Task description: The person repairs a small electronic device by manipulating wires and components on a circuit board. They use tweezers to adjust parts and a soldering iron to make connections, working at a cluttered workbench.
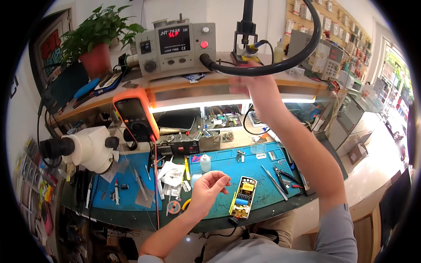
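Note:
My left hand (210, 189) is held over the blue mat (215, 206), fingers curled toward the thumb; I cannot make out what, if anything, is between them. Just right of it lies an exposed circuit board (243, 197) with yellow and blue components and a black lead. My right hand (256, 90) is raised to the upper shelf, just below a thick black hose (280, 68) and near a black stand (245, 37) holding a blue-and-yellow handled tool (254, 47); its fingers are blurred. A white squeeze bottle (205, 163), tweezers (274, 182) and pliers (283, 177) rest on the mat.
A grey station (149, 52) with a display sits on the wooden shelf beside a potted plant (92, 59). An orange multimeter (131, 114) stands below. A white microscope (87, 149) is at left, a second instrument (320, 61) at right. A lit strip runs under the shelf.

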{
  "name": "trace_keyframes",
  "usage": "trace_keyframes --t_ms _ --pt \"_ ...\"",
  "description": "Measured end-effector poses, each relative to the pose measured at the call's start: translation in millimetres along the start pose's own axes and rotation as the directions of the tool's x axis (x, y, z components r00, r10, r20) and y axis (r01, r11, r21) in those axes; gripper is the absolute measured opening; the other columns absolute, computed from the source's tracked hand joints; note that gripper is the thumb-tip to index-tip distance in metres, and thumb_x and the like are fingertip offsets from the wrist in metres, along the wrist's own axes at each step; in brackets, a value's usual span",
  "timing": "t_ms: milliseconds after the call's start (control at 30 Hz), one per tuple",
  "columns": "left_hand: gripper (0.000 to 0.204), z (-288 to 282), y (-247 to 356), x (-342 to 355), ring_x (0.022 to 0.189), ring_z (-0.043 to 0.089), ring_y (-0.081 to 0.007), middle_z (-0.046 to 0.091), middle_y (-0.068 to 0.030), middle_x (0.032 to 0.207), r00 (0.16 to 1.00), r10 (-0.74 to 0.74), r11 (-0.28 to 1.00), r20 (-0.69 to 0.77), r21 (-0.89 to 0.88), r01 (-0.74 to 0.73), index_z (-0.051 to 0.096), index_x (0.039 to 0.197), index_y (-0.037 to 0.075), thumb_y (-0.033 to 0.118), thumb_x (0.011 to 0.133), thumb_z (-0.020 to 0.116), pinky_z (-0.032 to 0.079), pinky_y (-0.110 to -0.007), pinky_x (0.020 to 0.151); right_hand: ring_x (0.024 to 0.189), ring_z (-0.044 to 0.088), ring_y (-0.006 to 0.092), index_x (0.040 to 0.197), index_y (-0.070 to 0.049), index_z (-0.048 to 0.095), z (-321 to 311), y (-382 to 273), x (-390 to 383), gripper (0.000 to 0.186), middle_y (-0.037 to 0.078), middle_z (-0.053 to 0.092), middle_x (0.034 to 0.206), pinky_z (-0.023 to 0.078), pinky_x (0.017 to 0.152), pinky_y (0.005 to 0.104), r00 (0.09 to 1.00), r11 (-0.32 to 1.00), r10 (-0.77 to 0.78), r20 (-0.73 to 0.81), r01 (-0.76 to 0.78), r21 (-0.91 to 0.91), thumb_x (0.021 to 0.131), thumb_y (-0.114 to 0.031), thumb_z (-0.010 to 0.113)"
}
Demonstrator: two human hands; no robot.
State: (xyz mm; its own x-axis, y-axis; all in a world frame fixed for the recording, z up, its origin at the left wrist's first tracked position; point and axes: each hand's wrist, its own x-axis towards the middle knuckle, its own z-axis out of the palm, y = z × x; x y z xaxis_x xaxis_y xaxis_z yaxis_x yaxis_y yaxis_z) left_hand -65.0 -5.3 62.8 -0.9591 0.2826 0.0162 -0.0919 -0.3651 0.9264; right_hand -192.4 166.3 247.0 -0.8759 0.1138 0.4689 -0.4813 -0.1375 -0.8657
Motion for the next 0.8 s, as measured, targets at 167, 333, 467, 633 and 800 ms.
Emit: trace_keyframes --t_ms 167,333,467,633,800 --pt "0.013 -1 6 3 0.08 0.067 -0.0126 0.071 -0.007 0.093 0.999 0.044 0.998 0.011 0.04 -0.044 0.067 0.105 0.002 0.011 0.096 0.07 0.055 -0.026 0.072 0.084 0.067 0.0227 0.107 0.007 0.057 -9 -16 125 0.02 0.016 0.061 0.101 0.062 0.067 0.0327 0.962 0.997 0.076 -0.261 -0.079 -0.002 0.098 -0.01 0.061" --pt "0.012 -10 -1 7 0.079 0.066 -0.0129 0.07 -0.007 0.093 0.998 0.065 0.998 -0.008 -0.013 -0.065 0.068 0.106 0.001 0.009 0.097 0.069 0.055 -0.026 0.07 0.072 0.074 0.0221 0.099 0.01 0.067 -58 -24 155 0.046 0.016 0.072 0.085 0.061 0.063 0.0302 0.988 0.786 -0.039 -0.152 -0.064 -0.615 0.097 -0.037 0.067" --pt "0.011 -17 2 0 0.085 0.066 -0.0134 0.068 -0.0055 0.094 0.997 0.075 0.996 0.001 -0.041 -0.075 0.066 0.107 0.002 0.009 0.098 0.067 0.055 -0.026 0.071 0.079 0.076 0.0203 0.103 0.007 0.069 -81 -45 113 0.052 0.015 0.075 0.088 0.061 0.065 0.0262 0.968 0.817 -0.222 -0.114 0.12 -0.564 0.092 -0.043 0.073" --pt "0.011 -12 1 1 0.089 0.066 -0.0141 0.068 -0.0058 0.1 0.998 0.062 0.996 0.005 -0.061 -0.062 0.066 0.108 0.002 0.008 0.099 0.066 0.055 -0.027 0.072 0.067 0.064 0.0057 0.114 -0.007 0.074 -133 -39 81 0.031 0.003 0.072 0.082 0.054 0.061 0.0181 0.936 0.701 -0.348 0.043 0.291 -0.651 0.092 -0.029 0.076" --pt "0.012 -7 -5 7 0.092 0.067 -0.0147 0.069 -0.0063 0.101 0.999 0.026 1.0 -0.021 -0.017 -0.026 0.066 0.109 0.002 0.006 0.098 0.066 0.055 -0.027 0.074 0.078 0.07 0.0099 0.113 -0.01 0.076 -156 -27 86 0.032 0.003 0.072 0.087 0.059 0.071 0.0239 0.931 0.638 -0.271 0.244 0.364 -0.679 0.089 -0.033 0.078"
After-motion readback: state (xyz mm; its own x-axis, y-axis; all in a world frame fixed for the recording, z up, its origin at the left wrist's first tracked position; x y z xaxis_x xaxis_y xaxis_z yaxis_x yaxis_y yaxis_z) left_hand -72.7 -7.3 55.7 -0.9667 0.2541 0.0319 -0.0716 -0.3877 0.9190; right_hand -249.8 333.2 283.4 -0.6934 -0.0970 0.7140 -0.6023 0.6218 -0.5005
